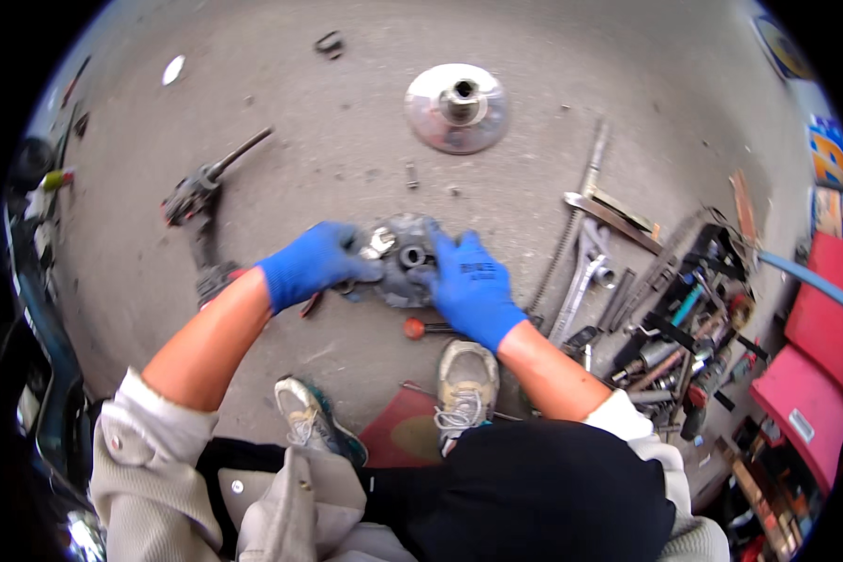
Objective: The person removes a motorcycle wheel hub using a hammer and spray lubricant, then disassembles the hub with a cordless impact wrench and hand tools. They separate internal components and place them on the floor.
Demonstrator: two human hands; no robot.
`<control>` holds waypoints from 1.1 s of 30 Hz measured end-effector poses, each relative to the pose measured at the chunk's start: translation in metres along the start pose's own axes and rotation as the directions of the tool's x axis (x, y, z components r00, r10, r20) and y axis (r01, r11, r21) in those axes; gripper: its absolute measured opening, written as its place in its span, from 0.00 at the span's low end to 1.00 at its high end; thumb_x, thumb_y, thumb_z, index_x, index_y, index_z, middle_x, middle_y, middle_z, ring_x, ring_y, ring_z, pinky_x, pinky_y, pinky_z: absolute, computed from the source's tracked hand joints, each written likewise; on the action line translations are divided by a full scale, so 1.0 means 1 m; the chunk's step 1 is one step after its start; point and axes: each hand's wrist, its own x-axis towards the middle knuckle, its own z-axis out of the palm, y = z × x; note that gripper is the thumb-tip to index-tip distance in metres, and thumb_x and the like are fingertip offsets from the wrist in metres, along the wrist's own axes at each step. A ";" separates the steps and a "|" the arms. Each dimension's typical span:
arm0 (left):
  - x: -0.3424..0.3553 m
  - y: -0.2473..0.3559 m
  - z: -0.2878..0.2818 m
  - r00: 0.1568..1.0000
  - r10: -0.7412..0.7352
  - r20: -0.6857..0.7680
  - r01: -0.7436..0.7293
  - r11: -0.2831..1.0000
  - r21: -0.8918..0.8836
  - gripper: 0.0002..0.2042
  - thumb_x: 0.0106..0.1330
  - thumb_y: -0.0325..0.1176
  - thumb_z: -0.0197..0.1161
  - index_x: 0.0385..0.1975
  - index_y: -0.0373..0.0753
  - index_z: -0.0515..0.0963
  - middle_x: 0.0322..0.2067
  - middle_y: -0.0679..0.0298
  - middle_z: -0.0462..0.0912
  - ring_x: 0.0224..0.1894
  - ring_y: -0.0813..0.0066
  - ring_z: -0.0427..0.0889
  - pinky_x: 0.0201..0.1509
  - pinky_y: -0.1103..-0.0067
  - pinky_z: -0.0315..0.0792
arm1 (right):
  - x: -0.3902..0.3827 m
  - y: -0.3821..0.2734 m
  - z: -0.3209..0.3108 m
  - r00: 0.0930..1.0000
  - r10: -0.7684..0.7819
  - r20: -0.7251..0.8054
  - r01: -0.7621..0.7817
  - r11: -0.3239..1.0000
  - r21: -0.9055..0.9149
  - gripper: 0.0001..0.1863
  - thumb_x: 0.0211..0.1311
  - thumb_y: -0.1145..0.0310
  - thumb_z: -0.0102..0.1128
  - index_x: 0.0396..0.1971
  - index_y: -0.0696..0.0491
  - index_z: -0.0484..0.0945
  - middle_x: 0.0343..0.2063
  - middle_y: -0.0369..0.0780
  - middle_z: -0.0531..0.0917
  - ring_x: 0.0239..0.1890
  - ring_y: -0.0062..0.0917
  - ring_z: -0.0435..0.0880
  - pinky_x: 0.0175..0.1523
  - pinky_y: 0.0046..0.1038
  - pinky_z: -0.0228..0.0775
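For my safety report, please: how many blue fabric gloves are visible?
2: one on the left hand, one on the right hand, both at the grey round part.

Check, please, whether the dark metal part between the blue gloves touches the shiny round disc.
Apart: the head view plainly shows grey floor between the dark metal part and the shiny round disc.

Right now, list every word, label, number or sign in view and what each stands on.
Print shows here, but I don't copy out wording:
Right glove: dark lettering on its back, blurred.
Blue-and-orange package, right edge: bold print, left uncopied.
Red panel, lower right: a white label, too small to read.
Dark panel, upper right: any marking is too blurred to read.
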 end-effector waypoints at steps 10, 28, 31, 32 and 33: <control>-0.005 0.020 0.026 0.996 0.016 -0.090 -0.005 0.993 0.119 0.09 0.61 0.25 0.66 0.40 0.35 0.76 0.29 0.66 0.81 0.25 0.82 0.78 0.26 0.82 0.75 | -0.010 -0.002 0.005 0.991 0.130 -0.015 -0.129 0.990 0.056 0.34 0.60 0.52 0.63 0.65 0.47 0.67 0.45 0.54 0.74 0.44 0.48 0.82 0.46 0.45 0.77; -0.002 0.002 0.033 0.945 0.032 -0.326 0.059 0.962 0.268 0.09 0.58 0.28 0.68 0.35 0.34 0.77 0.24 0.64 0.79 0.24 0.79 0.77 0.26 0.79 0.73 | -0.007 -0.014 0.009 0.990 0.138 0.018 -0.137 0.990 -0.042 0.38 0.62 0.49 0.62 0.70 0.45 0.62 0.43 0.56 0.75 0.43 0.51 0.82 0.45 0.44 0.76; 0.002 0.002 0.029 0.966 0.051 -0.252 0.071 0.889 0.452 0.13 0.58 0.31 0.70 0.39 0.34 0.78 0.26 0.63 0.81 0.25 0.77 0.80 0.28 0.77 0.76 | -0.012 -0.018 0.010 0.988 0.152 0.001 -0.152 0.987 -0.060 0.38 0.62 0.50 0.63 0.69 0.45 0.62 0.43 0.55 0.75 0.42 0.50 0.82 0.44 0.43 0.76; 0.001 -0.004 0.028 0.967 0.064 -0.246 0.050 0.900 0.433 0.13 0.58 0.31 0.70 0.39 0.34 0.78 0.26 0.63 0.81 0.25 0.77 0.79 0.29 0.77 0.76 | -0.013 -0.023 0.014 0.989 0.144 -0.021 -0.145 0.986 -0.079 0.38 0.61 0.50 0.63 0.69 0.46 0.63 0.42 0.55 0.75 0.41 0.50 0.82 0.43 0.43 0.76; 0.001 -0.008 0.028 0.968 0.082 -0.236 0.022 0.913 0.407 0.13 0.58 0.31 0.70 0.39 0.34 0.77 0.27 0.62 0.81 0.25 0.77 0.79 0.29 0.77 0.75 | -0.015 -0.023 0.015 0.990 0.137 -0.041 -0.140 0.984 -0.110 0.37 0.61 0.51 0.63 0.68 0.47 0.64 0.42 0.54 0.75 0.39 0.49 0.82 0.42 0.43 0.76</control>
